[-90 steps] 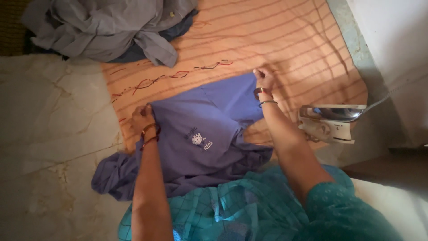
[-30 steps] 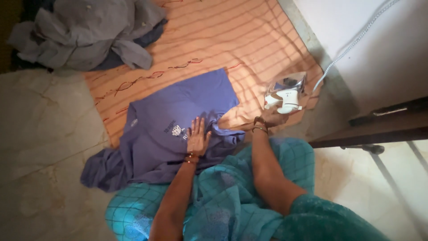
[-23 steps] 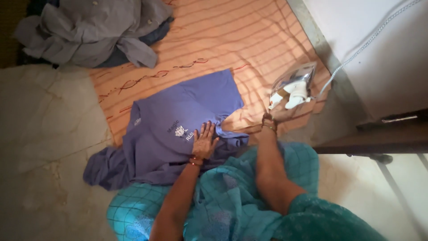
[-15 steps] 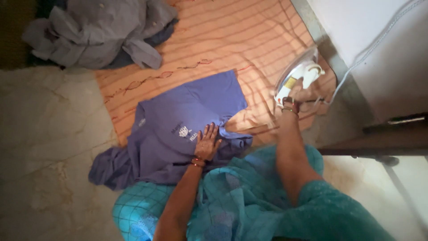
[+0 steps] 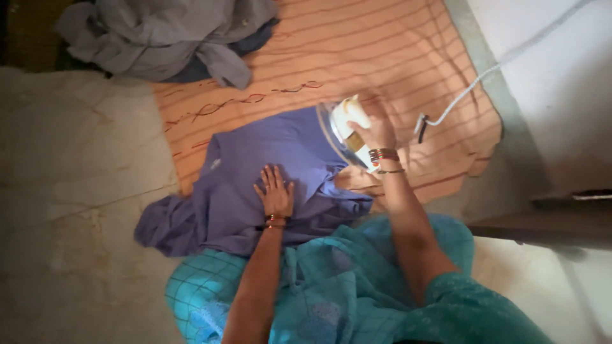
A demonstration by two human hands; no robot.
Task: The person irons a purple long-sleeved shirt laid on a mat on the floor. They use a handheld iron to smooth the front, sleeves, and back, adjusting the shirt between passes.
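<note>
In the middle of the frame lies a purple cotton shirt (image 5: 255, 185), spread mostly flat on an orange striped cloth mat (image 5: 382, 57) that covers the floor from the centre to the upper right, while the lower left part of the shirt hangs off the mat onto the pale marble floor (image 5: 70, 191) in a crumpled fold. The left hand (image 5: 275, 191) rests palm down on the shirt, a little below its centre, with the fingers straight and slightly apart, pressing the fabric; it grips nothing. The right hand (image 5: 376, 127) is just to the right of the shirt's upper edge and its fingers are closed around the handle of a white electric iron (image 5: 347, 127). The iron is tilted, its metal plate turned toward the left, and it is at the right edge of the shirt; I cannot tell if the plate touches the fabric. A white cord (image 5: 472, 83) runs from near the iron toward the upper right, along the white wall (image 5: 561, 95). Both wrists carry bangles. In the upper left of the frame a heap of grey crumpled clothes (image 5: 166, 35) lies on the far edge of the mat, well apart from the hands. At the bottom of the frame the person's teal patterned garment (image 5: 331, 293) touches the near edge of the shirt
</note>
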